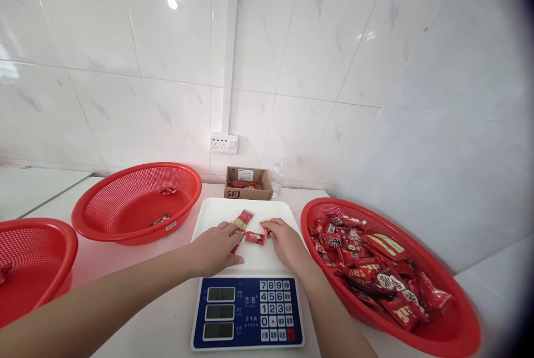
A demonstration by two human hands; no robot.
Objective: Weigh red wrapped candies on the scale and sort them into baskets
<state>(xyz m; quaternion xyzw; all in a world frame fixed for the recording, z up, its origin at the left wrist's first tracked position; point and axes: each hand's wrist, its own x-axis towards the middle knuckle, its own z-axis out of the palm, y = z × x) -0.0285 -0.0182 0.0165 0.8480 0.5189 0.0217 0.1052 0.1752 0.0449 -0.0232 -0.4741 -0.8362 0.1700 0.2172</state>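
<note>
Tiled wall [175,107] behind counter [167,316] | few packets [255,238] lie on your scale [261,265] — seemingly early, many left in right basket [454,327] | your left hand [213,248] and right hand [287,241] touch packets — fingers' grip cannot be told

White table [158,325] carries a digital scale [258,266], centre. Two red baskets left of it: near basket [37,238], partly out of view, and far basket [133,188]. Right basket [454,319] opposite. Behind scale: cardboard box [248,195], clear plastic item [277,173] just beside.
</note>
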